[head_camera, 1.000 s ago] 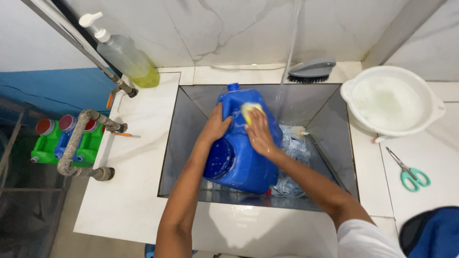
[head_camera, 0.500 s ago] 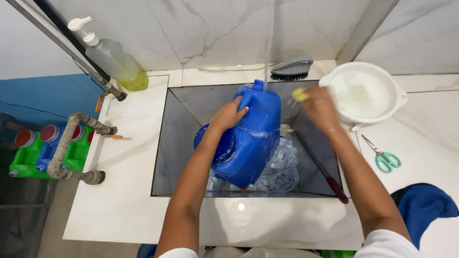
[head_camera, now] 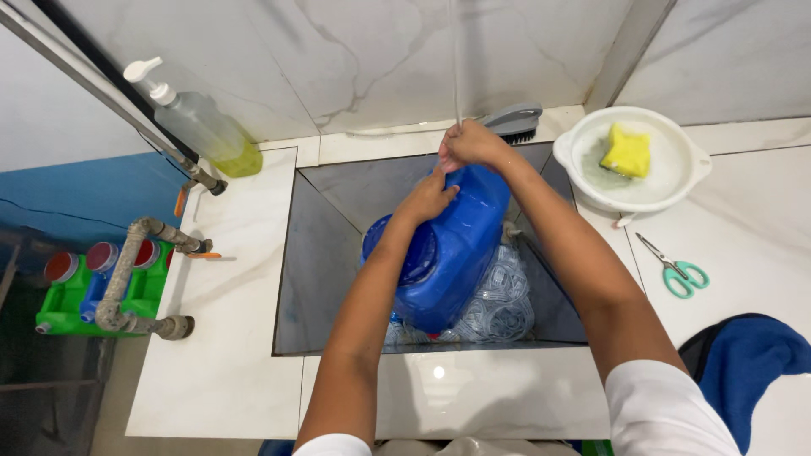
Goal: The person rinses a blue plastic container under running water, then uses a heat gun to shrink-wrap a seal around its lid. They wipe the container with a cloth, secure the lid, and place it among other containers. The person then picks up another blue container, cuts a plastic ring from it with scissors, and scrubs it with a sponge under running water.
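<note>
Basically, the large blue plastic jug (head_camera: 452, 253) sits tilted in the square grey sink basin (head_camera: 325, 262) at frame centre, its top end raised toward the back wall so it meets the thin stream of water (head_camera: 457, 67) falling from above. Left hand (head_camera: 429, 199) lies flat, fingers spread, on the jug's upper side, bracing it and holding the tilt; palm grip, not clamped around anything. Right hand (head_camera: 470, 145) is curled at the jug's top edge, right under the stream; cannot tell whether it grips a handle or cap. Hands near each other, not touching.

Under the jug: a heap of clear plastic bottles (head_camera: 498, 300) in the basin, so the jug rests on them, not on the basin floor.

On the white stone counter (head_camera: 228, 338), upper right of frame: white round plastic bowl (head_camera: 676, 186) holding a yellow sponge (head_camera: 626, 152), parked within the right hand's reach. Green-handled scissors (head_camera: 674, 268) just below the bowl. Grey scrub brush (head_camera: 515, 121) on the back ledge, behind the sink. Clear pump bottle of yellow liquid (head_camera: 198, 122) upper left, leaning by the wall.
</note>
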